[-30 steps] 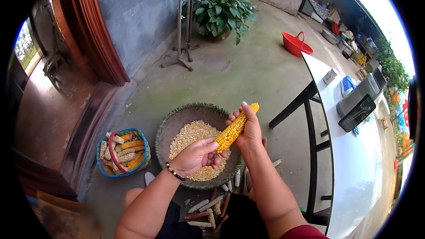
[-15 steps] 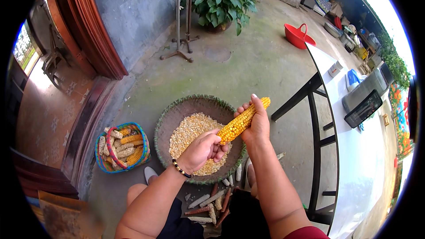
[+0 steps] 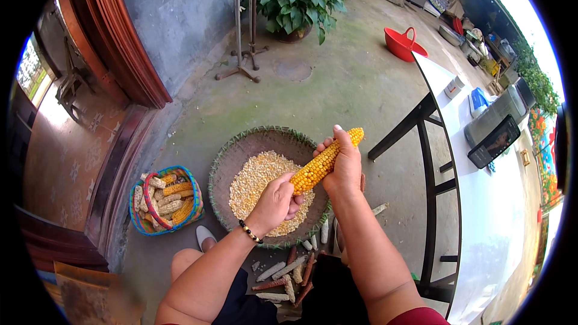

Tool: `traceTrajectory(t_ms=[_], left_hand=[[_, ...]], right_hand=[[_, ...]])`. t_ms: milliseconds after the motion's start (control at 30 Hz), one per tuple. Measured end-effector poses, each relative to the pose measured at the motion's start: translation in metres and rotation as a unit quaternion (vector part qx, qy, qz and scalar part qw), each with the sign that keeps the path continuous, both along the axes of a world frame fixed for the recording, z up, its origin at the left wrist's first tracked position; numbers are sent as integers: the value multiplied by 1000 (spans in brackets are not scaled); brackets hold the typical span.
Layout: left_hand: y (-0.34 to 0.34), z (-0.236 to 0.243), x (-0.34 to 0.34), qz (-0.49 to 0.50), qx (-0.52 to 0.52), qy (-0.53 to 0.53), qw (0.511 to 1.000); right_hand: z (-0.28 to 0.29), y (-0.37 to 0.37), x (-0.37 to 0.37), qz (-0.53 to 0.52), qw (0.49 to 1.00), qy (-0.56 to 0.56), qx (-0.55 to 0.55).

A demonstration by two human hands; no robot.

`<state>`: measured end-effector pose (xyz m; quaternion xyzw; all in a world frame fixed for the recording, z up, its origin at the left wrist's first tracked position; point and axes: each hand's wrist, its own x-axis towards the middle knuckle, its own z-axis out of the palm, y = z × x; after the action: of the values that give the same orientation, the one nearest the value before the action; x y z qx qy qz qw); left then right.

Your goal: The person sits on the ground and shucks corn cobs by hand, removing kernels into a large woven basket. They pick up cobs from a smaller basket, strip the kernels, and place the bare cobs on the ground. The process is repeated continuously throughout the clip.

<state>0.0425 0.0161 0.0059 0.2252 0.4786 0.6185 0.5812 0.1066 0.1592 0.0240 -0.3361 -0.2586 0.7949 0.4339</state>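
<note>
A yellow ear of corn [image 3: 316, 164] is held at a slant over a round woven basket [image 3: 225, 168]. My right hand [image 3: 341, 165] wraps round its upper part, thumb up near the top end. My left hand [image 3: 278, 204], with a beaded bracelet on the wrist, grips the lower end. Loose pale and yellow kernels [image 3: 257, 180] lie in the basket. To the left stands a blue carry basket [image 3: 136, 210] with a pink handle, filled with pale and yellow cobs [image 3: 176, 187]. Several bare cobs [image 3: 272, 269] lie on the floor below the round basket.
A white table [image 3: 475, 216] with black legs stands at the right, bearing a phone [image 3: 494, 141], metal case and small items. Behind are a red basket [image 3: 398, 45], a potted plant [image 3: 295, 3] and metal poles [image 3: 238, 36]. A wooden doorframe [image 3: 132, 42] and step border the left.
Over the last second both hands and the corn have shifted slightly upward in the view, along with the surroundings. My left fingers are curled a little more around the lower end.
</note>
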Motion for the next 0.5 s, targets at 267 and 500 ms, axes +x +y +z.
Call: traceTrajectory(t_ms=[267, 500], left_hand=[[1, -4, 0, 28, -4, -20, 999], [0, -7, -2, 53, -18, -62, 997]], right_hand=[[8, -10, -5, -7, 997, -28, 70], [8, -15, -7, -3, 994, -27, 102]])
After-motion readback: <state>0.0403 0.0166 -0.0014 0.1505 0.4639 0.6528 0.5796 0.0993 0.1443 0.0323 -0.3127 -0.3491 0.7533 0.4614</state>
